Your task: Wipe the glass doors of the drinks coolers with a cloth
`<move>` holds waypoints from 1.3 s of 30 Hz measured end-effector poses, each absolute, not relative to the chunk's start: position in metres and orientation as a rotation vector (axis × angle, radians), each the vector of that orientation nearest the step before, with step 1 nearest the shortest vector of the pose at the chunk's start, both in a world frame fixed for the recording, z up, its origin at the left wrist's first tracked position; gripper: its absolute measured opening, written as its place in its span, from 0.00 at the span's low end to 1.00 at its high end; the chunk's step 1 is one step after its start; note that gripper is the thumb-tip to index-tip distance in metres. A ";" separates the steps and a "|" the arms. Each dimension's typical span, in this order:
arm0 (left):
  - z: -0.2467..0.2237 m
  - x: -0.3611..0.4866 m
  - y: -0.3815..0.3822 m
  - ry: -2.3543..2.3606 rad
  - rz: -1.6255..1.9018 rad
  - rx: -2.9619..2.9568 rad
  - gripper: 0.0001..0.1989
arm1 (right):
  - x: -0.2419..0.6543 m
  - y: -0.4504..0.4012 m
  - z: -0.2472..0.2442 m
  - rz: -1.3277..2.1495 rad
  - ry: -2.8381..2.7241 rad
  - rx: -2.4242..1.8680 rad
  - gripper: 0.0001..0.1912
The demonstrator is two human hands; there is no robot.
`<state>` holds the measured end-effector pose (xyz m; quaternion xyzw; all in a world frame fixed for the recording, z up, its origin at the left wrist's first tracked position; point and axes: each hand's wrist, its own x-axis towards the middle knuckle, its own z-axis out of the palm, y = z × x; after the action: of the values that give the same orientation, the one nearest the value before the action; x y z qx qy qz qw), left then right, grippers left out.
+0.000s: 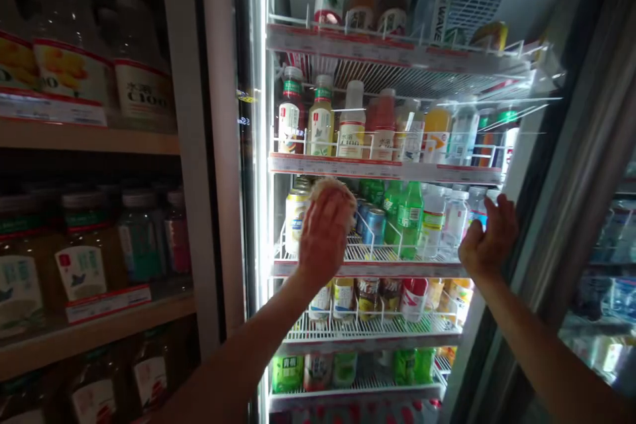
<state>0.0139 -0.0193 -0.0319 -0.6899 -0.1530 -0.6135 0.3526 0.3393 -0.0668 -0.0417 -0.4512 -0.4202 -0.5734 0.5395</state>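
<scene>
My left hand (325, 238) lies over a pale, crumpled cloth (338, 189), its fingers together and pointing up. The cloth shows around the fingertips, in front of the cooler's middle shelf. Whether a glass pane lies under it I cannot tell. Behind this hand are a yellow-and-white can (297, 215) and a blue can (374, 228). My right hand (489, 235) is raised beside the cooler's right frame (529, 212), fingers partly bent and apart, with nothing seen in it. Nearest to it are clear bottles (454, 222); green bottles (410, 215) stand further left.
Wire shelves with a white front rail (382, 165) hold rows of drinks above and below my hands. A bright light strip (262, 146) runs down the left edge. Wooden shelves (89, 136) with bottles stand at the left. Another lit cooler (609, 291) shows at the right.
</scene>
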 end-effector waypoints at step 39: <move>-0.013 0.044 -0.020 -0.352 -1.391 -1.888 0.27 | 0.176 -0.061 -0.026 -0.957 -1.562 -0.722 0.28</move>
<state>0.0445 -0.0201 -0.0126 -0.7378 -0.1376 -0.5436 0.3758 0.1764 -0.0610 -0.0263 -0.3056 -0.6609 -0.4048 0.5532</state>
